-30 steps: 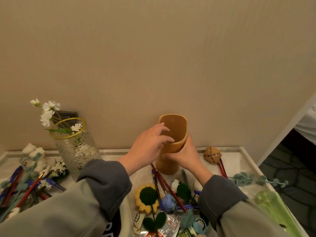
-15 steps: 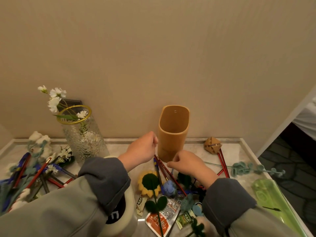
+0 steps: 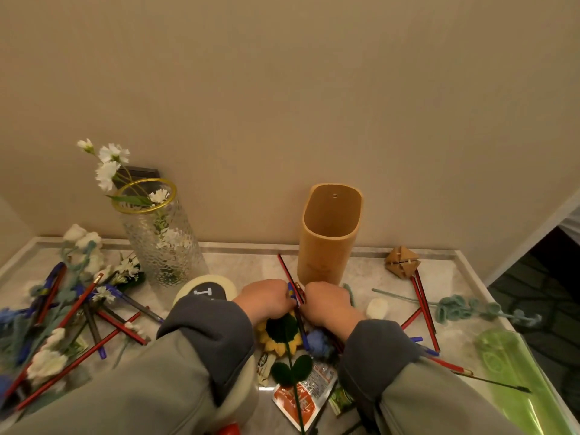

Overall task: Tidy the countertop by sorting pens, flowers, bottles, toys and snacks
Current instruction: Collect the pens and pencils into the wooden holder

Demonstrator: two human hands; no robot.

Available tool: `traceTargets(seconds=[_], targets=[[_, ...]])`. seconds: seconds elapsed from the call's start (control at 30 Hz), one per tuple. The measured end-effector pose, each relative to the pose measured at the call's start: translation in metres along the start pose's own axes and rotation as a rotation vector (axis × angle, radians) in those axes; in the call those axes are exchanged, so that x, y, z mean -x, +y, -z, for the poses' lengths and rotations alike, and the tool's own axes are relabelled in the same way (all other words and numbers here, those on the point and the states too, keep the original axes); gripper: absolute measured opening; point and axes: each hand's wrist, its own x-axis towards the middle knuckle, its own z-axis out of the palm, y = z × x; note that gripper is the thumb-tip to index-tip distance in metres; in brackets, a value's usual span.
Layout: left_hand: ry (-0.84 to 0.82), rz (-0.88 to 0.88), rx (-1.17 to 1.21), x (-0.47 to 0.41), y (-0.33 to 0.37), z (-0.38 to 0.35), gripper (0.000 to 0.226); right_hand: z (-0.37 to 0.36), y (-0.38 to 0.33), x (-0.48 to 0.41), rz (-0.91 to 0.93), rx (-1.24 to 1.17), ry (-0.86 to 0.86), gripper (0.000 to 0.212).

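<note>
— What are the hands doing?

— Both are low on the countertop [image 3: 370, 271], knuckles up and close together. The left hand [image 3: 266, 298] and the right hand [image 3: 329, 304] each curl around a small bundle of pens [image 3: 295, 290], red and blue, which runs up between them. The fingers fold under, so how tight the hold is, I cannot tell.

— And where do the pens point?

— Their far ends reach toward the base of the wooden holder [image 3: 328, 233], which stands upright just behind the hands, against the wall.

— What lies right around the hands?

— Just in front of them, a knitted sunflower [image 3: 279, 335] and a blue knitted flower [image 3: 318, 340], with an orange snack packet [image 3: 303, 398] nearer the camera. More red pencils [image 3: 423, 304] lie to the right, beside a teal yarn sprig [image 3: 461, 309] and a small wooden puzzle toy [image 3: 402, 262].

— And to the left?

— A glass vase [image 3: 160, 243] with white flowers [image 3: 110, 163] stands near the wall. Beyond it, a heap of pens and flowers [image 3: 62, 306] covers the left end. A green bottle [image 3: 518, 372] lies at the right edge.
</note>
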Motion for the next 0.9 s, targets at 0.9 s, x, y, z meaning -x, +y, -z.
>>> traceTargets(seconds=[0.9], targets=[[0.851,-0.17,0.297,0.054,0.004,0.05,0.025,0.075,-0.011,0.051,0.207,-1.296,-0.001,0.019]])
